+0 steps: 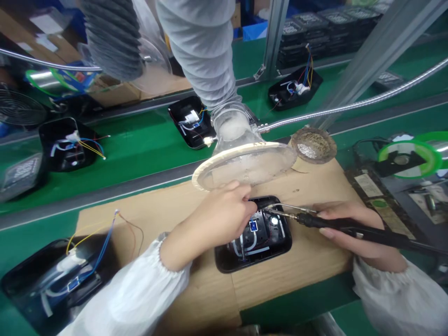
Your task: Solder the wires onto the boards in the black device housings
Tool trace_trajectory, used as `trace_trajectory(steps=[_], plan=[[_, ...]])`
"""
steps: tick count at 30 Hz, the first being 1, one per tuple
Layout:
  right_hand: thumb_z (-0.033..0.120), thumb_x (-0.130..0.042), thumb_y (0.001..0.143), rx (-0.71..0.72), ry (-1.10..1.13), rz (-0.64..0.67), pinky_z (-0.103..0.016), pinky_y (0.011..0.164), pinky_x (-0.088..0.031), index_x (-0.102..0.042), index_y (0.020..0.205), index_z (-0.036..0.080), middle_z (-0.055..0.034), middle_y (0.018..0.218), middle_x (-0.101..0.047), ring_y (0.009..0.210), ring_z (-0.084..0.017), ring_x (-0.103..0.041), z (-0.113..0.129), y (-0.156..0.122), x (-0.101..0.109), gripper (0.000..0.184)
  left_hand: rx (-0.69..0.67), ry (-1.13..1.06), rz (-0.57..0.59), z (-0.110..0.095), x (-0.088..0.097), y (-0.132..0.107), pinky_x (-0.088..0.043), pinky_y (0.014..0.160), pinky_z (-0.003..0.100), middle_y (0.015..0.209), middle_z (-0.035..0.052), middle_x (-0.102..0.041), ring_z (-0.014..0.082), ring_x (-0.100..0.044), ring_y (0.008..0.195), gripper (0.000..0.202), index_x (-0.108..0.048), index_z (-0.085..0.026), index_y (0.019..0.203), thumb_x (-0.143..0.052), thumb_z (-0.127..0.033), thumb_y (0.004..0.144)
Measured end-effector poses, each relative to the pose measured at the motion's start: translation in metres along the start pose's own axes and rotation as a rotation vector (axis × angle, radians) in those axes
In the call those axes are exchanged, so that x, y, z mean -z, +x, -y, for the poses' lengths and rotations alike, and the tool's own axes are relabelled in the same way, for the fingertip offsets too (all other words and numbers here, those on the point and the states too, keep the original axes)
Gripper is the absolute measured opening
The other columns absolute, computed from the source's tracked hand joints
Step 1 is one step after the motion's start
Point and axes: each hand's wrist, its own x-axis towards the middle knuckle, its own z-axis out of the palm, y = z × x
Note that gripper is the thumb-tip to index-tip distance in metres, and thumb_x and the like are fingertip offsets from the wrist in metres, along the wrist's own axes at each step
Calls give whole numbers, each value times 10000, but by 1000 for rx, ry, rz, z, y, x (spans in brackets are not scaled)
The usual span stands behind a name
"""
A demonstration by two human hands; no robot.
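Note:
A black plastic housing (254, 254) lies open side up on the cardboard. Inside it are a small blue part (253, 226), white tubing and a round silvery piece (275, 220). My left hand (224, 212) is closed over its upper left part, fingertips pinched together; whatever they hold is hidden. My right hand (350, 224) grips a black soldering iron (310, 220), with a thin metal feed tube alongside its tip. The tip reaches into the upper part of the housing, near my left fingers. Exactly what it touches is too small to tell.
A clear fume hood (245, 163) on a white hose hangs just above my left hand. A round tip-cleaning pot (313, 145) stands behind. Another wired housing (59, 284) sits at left; more lie on the green conveyor (140, 140). A green solder spool (409, 158) is at right.

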Motion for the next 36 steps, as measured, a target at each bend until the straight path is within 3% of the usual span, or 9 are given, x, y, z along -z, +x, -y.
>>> trace_trajectory(steps=[3, 7, 13, 15, 20, 25, 29, 32, 36], plan=[[214, -786, 860, 12, 10, -9, -217, 835, -599, -733, 1076, 271, -21, 1016, -768, 929, -169, -742, -4, -5, 2, 231, -11, -33, -28, 1, -2, 0, -405, 663, 322, 809, 51, -520, 204, -492, 796, 270, -678, -162, 746, -521, -183, 965], [307, -781, 872, -79, -45, -138, -245, 847, -591, -725, 1038, 295, -9, 1010, -744, 931, -178, -721, -10, -12, 3, 175, -55, -83, -127, 1, -6, 2, -437, 671, 318, 818, 57, -531, 200, -511, 800, 275, -692, -153, 766, -517, -193, 974], [420, -761, 875, -171, -52, -238, -301, 735, -593, -701, 1035, 261, -39, 1014, -710, 841, -195, -696, -14, -12, 0, 233, -99, -143, -611, -15, 2, -26, -490, 835, 388, 954, 83, -592, 205, -540, 914, 146, -684, -146, 924, -549, -161, 979], [447, -753, 873, -179, -34, -239, -292, 664, -576, -696, 1032, 234, -50, 1005, -705, 790, -187, -684, -14, -10, -1, 272, -102, -172, -663, -22, 4, -47, -500, 875, 406, 963, 79, -592, 207, -550, 949, 68, -664, -153, 953, -597, -157, 959], [491, -736, 873, -198, -18, -241, -291, 633, -551, -688, 1042, 203, -66, 976, -703, 791, -198, -672, -12, -6, -3, 337, -126, -151, -424, -29, -21, -91, -496, 994, 537, 1160, 139, -616, 335, -494, 1216, 293, -674, -171, 967, -758, -436, 873], [519, -721, 880, -201, 12, -213, -309, 667, -548, -661, 1081, 200, -45, 855, -696, 732, -194, -656, -12, -7, -4, 382, -149, -182, -391, -32, -38, -123, -533, 904, 420, 909, 84, -640, 243, -575, 1021, 148, -639, -172, 804, -623, -195, 949], [542, -707, 880, -209, -47, -205, -298, 613, -545, -666, 1097, 200, -53, 853, -708, 694, -196, -653, -12, -7, -3, 407, -11, -379, -250, -24, -1, -177, -549, 790, 322, 868, 61, -617, 194, -602, 887, 125, -641, -202, 816, -619, -185, 938], [538, -713, 868, -183, -93, -195, -292, 622, -568, -691, 1077, 213, -59, 911, -729, 708, -200, -673, -11, -6, -4, 387, 166, -280, -192, 4, 35, -215, -533, 750, 305, 867, 51, -628, 187, -611, 843, 161, -653, -214, 785, -628, -229, 943], [514, -728, 854, -140, -95, -192, -271, 609, -592, -720, 1039, 237, -53, 1009, -746, 649, -176, -672, -12, -4, -7, 333, 382, -61, -289, 67, 59, -209, -514, 746, 299, 863, 40, -630, 177, -615, 802, 263, -684, -200, 760, -618, -367, 953]])
